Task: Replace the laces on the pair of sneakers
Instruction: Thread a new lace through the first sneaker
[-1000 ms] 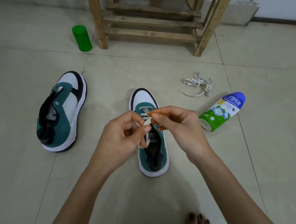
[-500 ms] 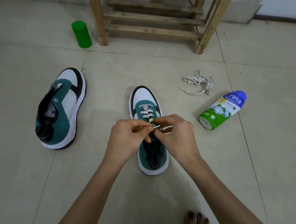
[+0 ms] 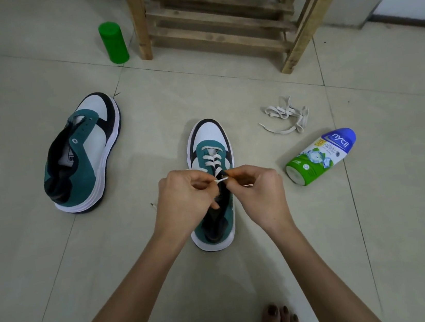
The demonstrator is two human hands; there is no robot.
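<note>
White lace point(image 3: 208, 157) partway up the centre-frame sneaker point(image 3: 209, 137), toe pointed away for reach. One end pinched in left hand point(image 3: 184, 202), one in right hand point(image 3: 261, 195), probably evening slack. Mid-left, unlaced sneaker point(image 3: 89, 160); upper right, loose lace point(image 3: 280, 113).

The flat white cloth lace point(image 3: 213, 157) I hold is matt; teal-and-white sneaker point(image 3: 209, 137) suede-like; pale floor tiles point(image 3: 224, 97) glossy; wooden frame point(image 3: 216, 34) rough.
</note>
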